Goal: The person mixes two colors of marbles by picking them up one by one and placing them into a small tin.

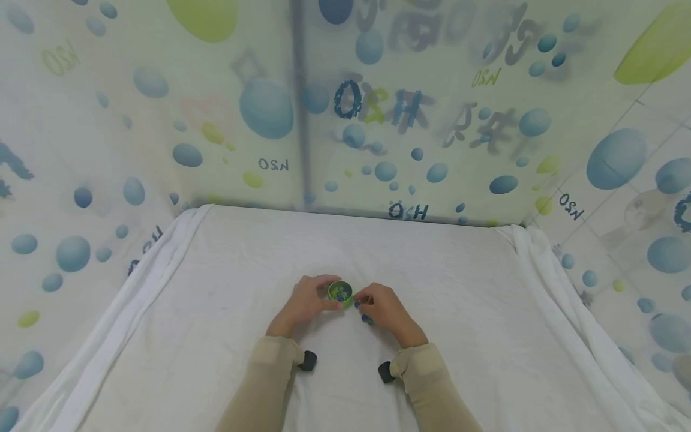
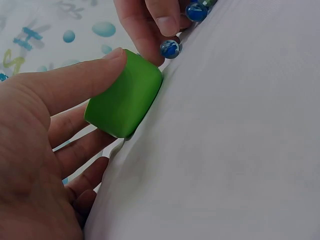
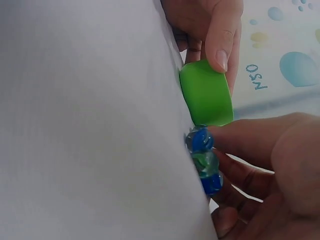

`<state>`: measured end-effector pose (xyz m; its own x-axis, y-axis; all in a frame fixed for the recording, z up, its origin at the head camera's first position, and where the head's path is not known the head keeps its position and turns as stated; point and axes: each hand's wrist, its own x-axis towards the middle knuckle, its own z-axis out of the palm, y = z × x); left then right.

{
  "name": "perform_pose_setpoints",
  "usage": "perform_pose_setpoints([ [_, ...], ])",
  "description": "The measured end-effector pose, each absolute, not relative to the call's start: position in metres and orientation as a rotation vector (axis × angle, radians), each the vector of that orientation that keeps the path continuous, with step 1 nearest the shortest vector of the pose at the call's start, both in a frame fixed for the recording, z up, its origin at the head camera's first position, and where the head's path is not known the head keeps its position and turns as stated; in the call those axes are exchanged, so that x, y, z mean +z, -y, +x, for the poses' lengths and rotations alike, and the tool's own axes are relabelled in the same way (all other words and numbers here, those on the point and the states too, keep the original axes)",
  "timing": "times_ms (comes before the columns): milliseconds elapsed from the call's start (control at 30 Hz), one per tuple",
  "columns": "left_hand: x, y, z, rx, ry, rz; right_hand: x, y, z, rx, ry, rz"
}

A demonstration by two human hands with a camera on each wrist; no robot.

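Observation:
My left hand (image 1: 308, 301) holds a small green bowl (image 2: 127, 95) on the white cloth, thumb on one side and fingers on the other. Inside the bowl lie several blue and green glass marbles (image 1: 341, 292). Just to the right, my right hand (image 1: 384, 309) pinches a blue glass marble (image 2: 170, 49) between thumb and index finger, low over the cloth by the bowl's side. More marbles (image 3: 209, 172), blue and green, lie on the cloth beneath the right palm. That hand's other fingers are partly hidden in the head view.
A white cloth (image 1: 432, 264) covers the table, bunched into folds (image 1: 545, 288) along its side edges. Behind and at the sides hang pale curtains (image 1: 378, 150) with blue and green dots and lettering. Dark wrist cameras (image 1: 308, 360) sit at both cuffs.

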<state>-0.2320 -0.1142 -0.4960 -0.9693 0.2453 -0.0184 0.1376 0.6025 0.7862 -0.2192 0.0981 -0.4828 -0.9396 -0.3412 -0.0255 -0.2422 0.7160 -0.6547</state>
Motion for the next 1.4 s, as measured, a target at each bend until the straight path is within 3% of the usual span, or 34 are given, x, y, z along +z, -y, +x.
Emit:
perform_pose_setpoints([
  [1400, -0.4963, 0.1135, -0.2327, 1.337, -2.708, 0.374, -0.4779, -0.0973, -0.2185, -1.218, -2.838, -0.494],
])
